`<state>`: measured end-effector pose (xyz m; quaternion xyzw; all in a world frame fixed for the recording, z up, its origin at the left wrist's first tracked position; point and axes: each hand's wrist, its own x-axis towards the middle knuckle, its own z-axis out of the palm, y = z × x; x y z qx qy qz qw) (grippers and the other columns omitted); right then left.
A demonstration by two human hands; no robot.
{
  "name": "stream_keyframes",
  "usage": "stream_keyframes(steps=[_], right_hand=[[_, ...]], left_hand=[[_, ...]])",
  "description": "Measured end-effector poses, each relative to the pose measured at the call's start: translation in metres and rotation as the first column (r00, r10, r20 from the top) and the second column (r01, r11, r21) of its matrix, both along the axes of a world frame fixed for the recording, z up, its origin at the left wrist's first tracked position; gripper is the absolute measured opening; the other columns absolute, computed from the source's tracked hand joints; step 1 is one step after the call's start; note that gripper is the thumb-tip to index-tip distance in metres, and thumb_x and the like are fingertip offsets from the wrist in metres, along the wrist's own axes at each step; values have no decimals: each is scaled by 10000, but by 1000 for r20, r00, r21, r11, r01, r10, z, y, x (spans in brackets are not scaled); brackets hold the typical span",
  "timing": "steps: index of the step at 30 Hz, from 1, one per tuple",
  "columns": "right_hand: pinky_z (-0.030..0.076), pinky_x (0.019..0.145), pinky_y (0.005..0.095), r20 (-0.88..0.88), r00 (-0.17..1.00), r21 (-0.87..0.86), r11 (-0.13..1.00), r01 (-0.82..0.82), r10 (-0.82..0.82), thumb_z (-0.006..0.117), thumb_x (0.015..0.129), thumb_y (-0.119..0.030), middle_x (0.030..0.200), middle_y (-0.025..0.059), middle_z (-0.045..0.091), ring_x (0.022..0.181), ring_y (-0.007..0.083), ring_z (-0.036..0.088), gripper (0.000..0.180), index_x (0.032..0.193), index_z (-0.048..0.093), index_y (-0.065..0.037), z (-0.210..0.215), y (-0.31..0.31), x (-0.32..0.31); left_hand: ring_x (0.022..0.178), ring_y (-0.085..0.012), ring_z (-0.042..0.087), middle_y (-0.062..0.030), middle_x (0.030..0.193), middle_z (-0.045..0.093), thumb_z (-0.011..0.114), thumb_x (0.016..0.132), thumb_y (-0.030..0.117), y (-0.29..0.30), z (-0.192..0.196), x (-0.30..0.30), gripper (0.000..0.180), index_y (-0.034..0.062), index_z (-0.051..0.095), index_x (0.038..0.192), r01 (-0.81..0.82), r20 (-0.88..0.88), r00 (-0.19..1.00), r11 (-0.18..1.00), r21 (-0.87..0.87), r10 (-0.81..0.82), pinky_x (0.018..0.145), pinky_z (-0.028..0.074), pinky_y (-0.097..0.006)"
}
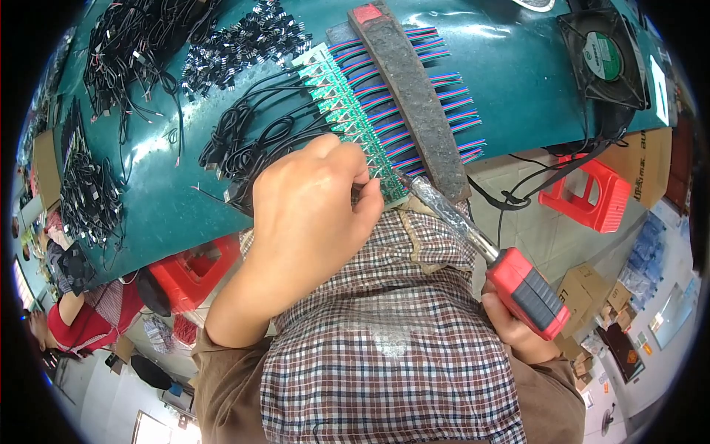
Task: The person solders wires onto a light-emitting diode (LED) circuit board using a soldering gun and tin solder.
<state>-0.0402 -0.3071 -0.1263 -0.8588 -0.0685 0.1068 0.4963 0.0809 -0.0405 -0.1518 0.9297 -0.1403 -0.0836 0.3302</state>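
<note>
Workshop bench with a teal top (518, 66), black cable bundles (140, 52) piled at left, a fan (600, 58) far right. Left hand (310, 200) fingers pressed together, pinching a wire at the near end of a green circuit board strip (347, 111). Right hand (518, 325) wrapped tight around a red-handled soldering iron (481, 244), tip at the strip's near end. Strip lies diagonal, multicoloured wires (444, 96) clamped under a dark bar (410, 89); black leads already joined along most pads, so likely nearly done, last joints left
</note>
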Motion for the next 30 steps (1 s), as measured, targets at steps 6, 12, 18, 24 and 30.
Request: stream_keyframes(steps=[6, 12, 18, 24, 30], right_hand=[[478, 537, 332, 1, 1000, 44, 999, 11, -11, 755, 667, 20, 758, 117, 593, 597, 261, 591, 231, 860, 629, 27, -4, -4, -8], [484, 564, 342, -209, 975, 24, 996, 89, -82, 749, 695, 3, 770, 112, 584, 632, 264, 596, 216, 862, 612, 13, 1, -8, -13], [502, 602, 363, -189, 980, 40, 997, 64, -56, 754, 714, -27, 803, 119, 605, 675, 283, 614, 221, 892, 626, 0, -1, -11, -18], [515, 649, 384, -212, 973, -99, 992, 75, -95, 751, 760, -86, 842, 129, 659, 715, 316, 642, 218, 956, 684, -18, 2, -22, -26], [489, 618, 381, -241, 960, -64, 989, 133, -145, 746, 758, -74, 815, 117, 652, 680, 287, 619, 207, 948, 685, -17, -3, -21, -26]], left_hand=[[520, -193, 518, -46, 648, 518, 765, 732, 70, 0, -2, 0, 187, 63, 580, 707, -14, 4, 1000, 1000, -23, 15, 484, 398, -333], [517, -198, 522, -47, 651, 524, 766, 733, 71, 1, -3, 0, 184, 65, 583, 711, -7, 8, 1000, 1000, -27, 8, 483, 399, -342], [596, -212, 564, -54, 688, 553, 781, 747, 82, 7, 4, 1, 174, 52, 610, 736, 10, 5, 1000, 1000, -13, -10, 545, 436, -333], [765, -224, 625, -81, 868, 669, 757, 808, 68, 58, 30, 11, 109, 45, 715, 906, -223, 210, 950, 972, -70, 233, 669, 483, -314], [663, -50, 502, 4, 757, 643, 725, 924, 185, 142, 37, -23, 198, -10, 703, 899, -586, -236, 745, 782, 215, 623, 586, 420, -235]])
